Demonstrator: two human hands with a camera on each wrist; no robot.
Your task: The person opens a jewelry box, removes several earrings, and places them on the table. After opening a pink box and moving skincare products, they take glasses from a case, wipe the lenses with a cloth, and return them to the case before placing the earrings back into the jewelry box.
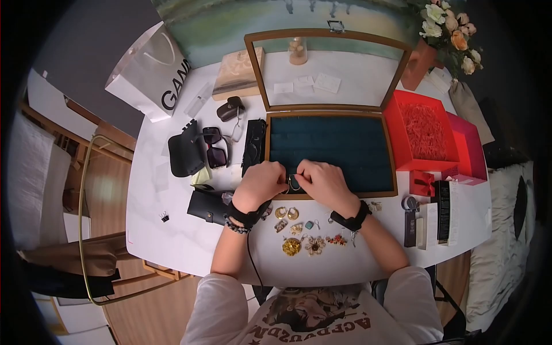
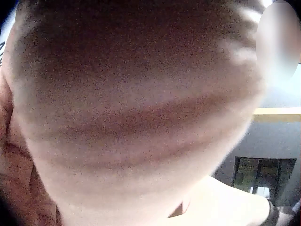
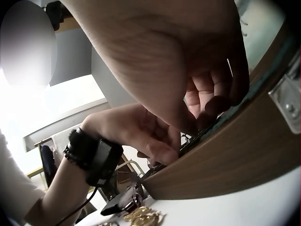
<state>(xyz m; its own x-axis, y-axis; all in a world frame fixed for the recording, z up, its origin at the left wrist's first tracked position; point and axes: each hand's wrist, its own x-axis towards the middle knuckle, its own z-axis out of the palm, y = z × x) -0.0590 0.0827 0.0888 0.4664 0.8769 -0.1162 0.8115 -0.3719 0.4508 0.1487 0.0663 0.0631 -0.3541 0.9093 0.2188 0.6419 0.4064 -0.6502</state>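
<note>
Both hands meet over the front edge of an open wooden jewelry box with a dark teal lining (image 1: 328, 135). My left hand (image 1: 261, 185) pinches at a thin hoop earring (image 1: 295, 183) from the left. From the right, my right hand (image 1: 326, 183) pinches the same hoop between thumb and curled fingers. In the right wrist view, the fingertips come close together just above the wooden rim (image 3: 225, 160), and the fingers partly hide the hoop. The left wrist view is mostly filled by the blurred underside of the wrist. The box's glass lid (image 1: 330, 75) stands raised behind.
In front of the box lie gold hoop earrings (image 1: 286, 213), a round yellow piece (image 1: 291, 246) and a flower-shaped piece (image 1: 315, 245). Sunglasses (image 1: 215, 148) and black cases (image 1: 186, 150) sit left. A red gift box (image 1: 422, 132) and several small cartons (image 1: 426, 224) stand right.
</note>
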